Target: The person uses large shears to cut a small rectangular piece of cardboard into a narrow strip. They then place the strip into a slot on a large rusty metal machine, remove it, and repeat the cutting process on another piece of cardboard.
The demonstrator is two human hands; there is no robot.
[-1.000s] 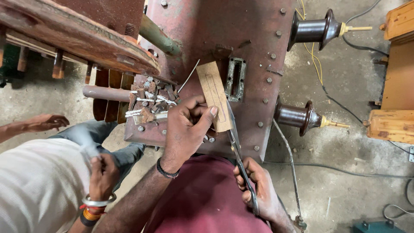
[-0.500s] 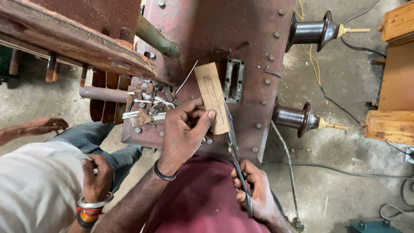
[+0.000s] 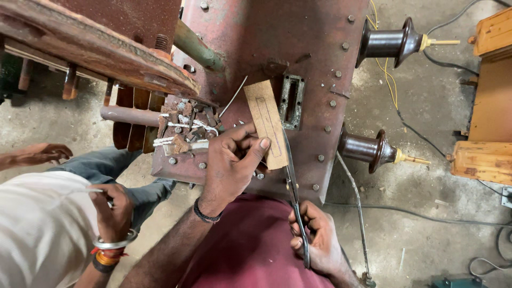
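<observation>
My left hand pinches a flat tan strip of cardboard-like gasket material with a long slot outline drawn on it, held over a rusty red metal transformer cover. My right hand grips the handles of long scissors, whose blades run up along the right edge of the strip. A rectangular opening with a metal frame sits in the cover just right of the strip.
Two dark brown porcelain bushings stick out to the right. Another person in a white shirt crouches at lower left, hand with bangles. Wooden crates stand at right; cables lie on the concrete floor.
The view has shifted slightly. My left hand still holds the strip and the scissors have stayed along its right edge. The other person's hand has lifted a little.
</observation>
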